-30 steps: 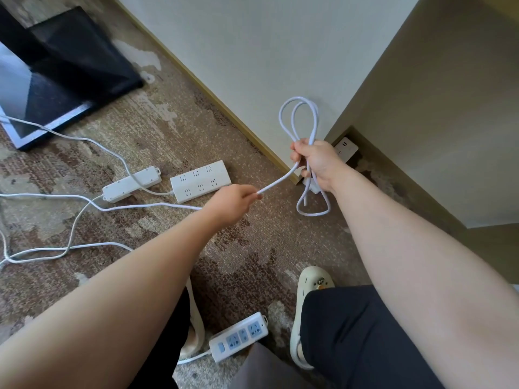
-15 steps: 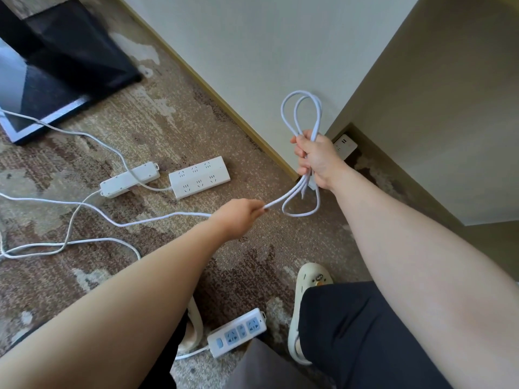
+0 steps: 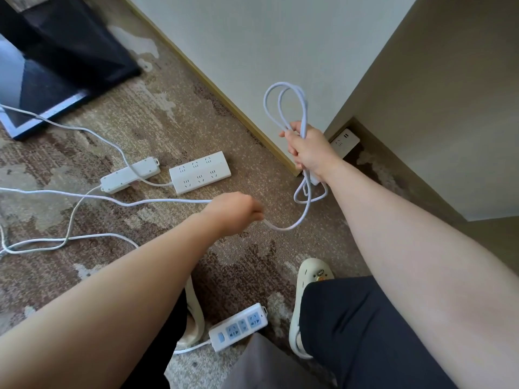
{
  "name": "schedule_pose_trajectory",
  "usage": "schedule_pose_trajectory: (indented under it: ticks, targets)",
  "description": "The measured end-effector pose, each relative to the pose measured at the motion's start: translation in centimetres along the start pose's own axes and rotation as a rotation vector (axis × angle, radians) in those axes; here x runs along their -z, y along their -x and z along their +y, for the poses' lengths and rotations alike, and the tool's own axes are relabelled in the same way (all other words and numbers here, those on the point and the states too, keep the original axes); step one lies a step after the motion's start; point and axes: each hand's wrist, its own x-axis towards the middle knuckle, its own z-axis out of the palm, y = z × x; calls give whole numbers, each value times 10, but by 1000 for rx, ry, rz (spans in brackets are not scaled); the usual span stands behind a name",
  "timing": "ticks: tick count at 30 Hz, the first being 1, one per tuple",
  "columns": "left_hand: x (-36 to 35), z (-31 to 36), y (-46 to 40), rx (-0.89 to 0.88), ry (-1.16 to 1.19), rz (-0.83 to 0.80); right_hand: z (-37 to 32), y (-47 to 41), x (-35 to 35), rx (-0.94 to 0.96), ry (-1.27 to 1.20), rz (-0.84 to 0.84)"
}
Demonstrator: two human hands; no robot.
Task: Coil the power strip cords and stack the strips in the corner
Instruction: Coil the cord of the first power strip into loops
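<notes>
The right hand [image 3: 309, 148] is clenched around a bundle of white cord [image 3: 283, 108], loops standing up above the fist and more loops dangling below it, held up in front of the wall's corner edge. The left hand [image 3: 234, 210] is closed on the free run of that same cord, which sags in a shallow curve between the two hands and trails off left across the carpet [image 3: 168, 116].

The step in hand looks like drawing out the next length to lay over the bundle. To do it well, the left hand should let the cord slide through a light grip, carry up a span matching the loops already made, and pass it to the right hand without a twist, while the right fist opens only enough to take it.

The coil's long axis runs far to near, nearly upright in the fist; the loose run points left.

On the floor, the wide white strip [image 3: 200, 172] lies with its long axis left to right, far end tipped slightly right, sockets up. Just left of it, the slim strip [image 3: 130, 174] lies at much the same slant, a cord crossing over it. Near the feet, a blue-socket strip [image 3: 238, 327] angles likewise, its lead leaving at its left end. Another strip [image 3: 345, 138] is already tucked in the far corner, partly hidden behind the right hand.
</notes>
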Motion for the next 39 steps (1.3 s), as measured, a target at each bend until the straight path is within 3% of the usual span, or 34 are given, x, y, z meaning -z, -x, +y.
schedule_pose_trajectory:
  ticks: [3,10,15,18,21,23,26,31,39]
  targets:
    - [2,14,-5,-42,119,37,1,0,-4,15,120,-6]
    - [-5,-51,16,148,248,-36,16,0,23,63,387,137]
    - [-11,-92,43,286,346,-92,20,-1,35,71,389,205]
    - [0,-67,32,208,275,-92,17,-3,24,60,313,166]
    - [20,-3,6,-38,140,32,8,-4,7,25,180,64]
    - [30,30,-6,-91,201,178,6,-3,1,-7,115,-8]
    - [33,48,-19,-4,248,270,9,0,-5,-64,72,-87]
    - [25,47,-26,333,234,403,16,4,-8,-124,60,-134]
    - [30,48,-30,398,526,511,11,7,-13,-133,139,-147]
